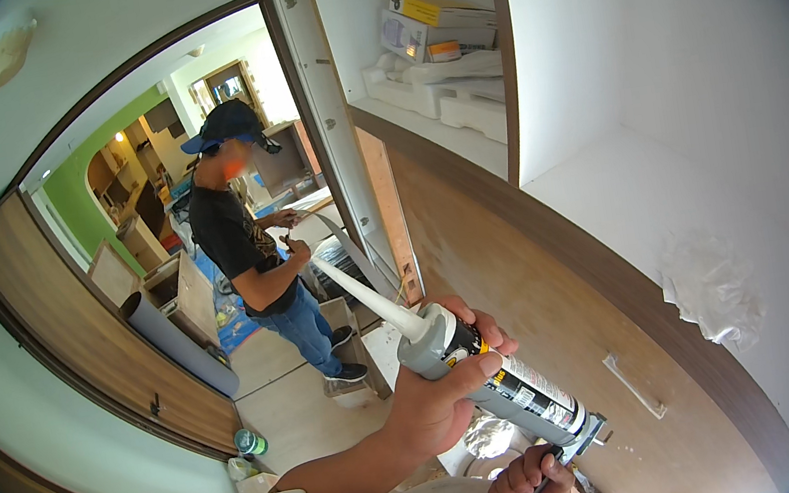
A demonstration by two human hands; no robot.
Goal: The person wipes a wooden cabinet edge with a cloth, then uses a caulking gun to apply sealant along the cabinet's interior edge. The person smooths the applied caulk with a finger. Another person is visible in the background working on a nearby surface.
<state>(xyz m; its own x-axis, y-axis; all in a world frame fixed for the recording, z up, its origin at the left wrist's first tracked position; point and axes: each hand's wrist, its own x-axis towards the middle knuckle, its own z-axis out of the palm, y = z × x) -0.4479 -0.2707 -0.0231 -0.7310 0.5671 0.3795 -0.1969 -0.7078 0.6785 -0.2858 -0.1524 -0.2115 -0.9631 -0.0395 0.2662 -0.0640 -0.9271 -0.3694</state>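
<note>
A caulking gun [572, 445] loaded with a grey and black sealant cartridge [521, 390] points up and to the left, its long white nozzle [367, 289] tilted away from me. My left hand [441, 396] is closed around the front of the cartridge, thumb on top and fingertips showing on the far side. Lower down, my right hand [539, 486] is wrapped around the gun's handle at the rear. Part of the handle is hidden by its fingers. Nothing touches the nozzle tip, which overlaps the co-worker in the view.
A co-worker [252, 236] stands in the doorway, holding a thin strip. On the right, a white-lined cabinet [622, 144] holds crumpled plastic [716, 292]; boxes [439, 23] fill another compartment. A wooden panel with a handle [636, 384] lies below. A wooden door [107, 317] stands left.
</note>
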